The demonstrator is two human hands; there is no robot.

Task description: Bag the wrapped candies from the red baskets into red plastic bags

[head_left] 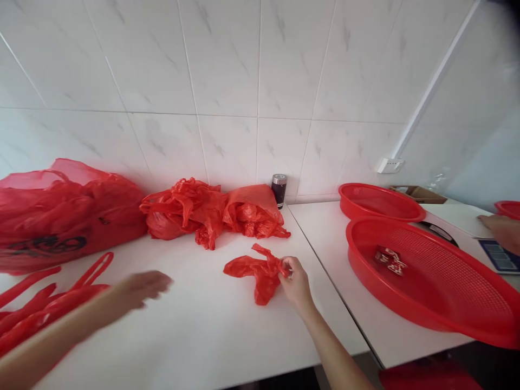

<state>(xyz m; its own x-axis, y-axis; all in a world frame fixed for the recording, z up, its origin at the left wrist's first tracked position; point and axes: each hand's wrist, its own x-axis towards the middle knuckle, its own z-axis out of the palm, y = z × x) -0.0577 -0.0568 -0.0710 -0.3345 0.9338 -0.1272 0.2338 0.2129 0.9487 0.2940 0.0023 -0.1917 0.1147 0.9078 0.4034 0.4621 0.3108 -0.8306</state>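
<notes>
My right hand (296, 280) pinches one end of a small crumpled red plastic bag (260, 273) at the middle of the white table. The rest of that bag hangs loose to the left of my fingers. Over the table's left part, my left hand (142, 287) is slightly blurred, its fingers stretched out and nothing in them. Beneath and beside my left forearm lie flat red plastic bags (52, 303) with loop handles.
Along the tiled wall sit a big stuffed red bag (73, 216), a filled bag (182, 208) and another bag (255, 211). A dark tumbler (279, 190) stands behind them. Red baskets (406, 319) (349, 208) fill the right table, near another person's hand (501, 228) and a scale (499, 254).
</notes>
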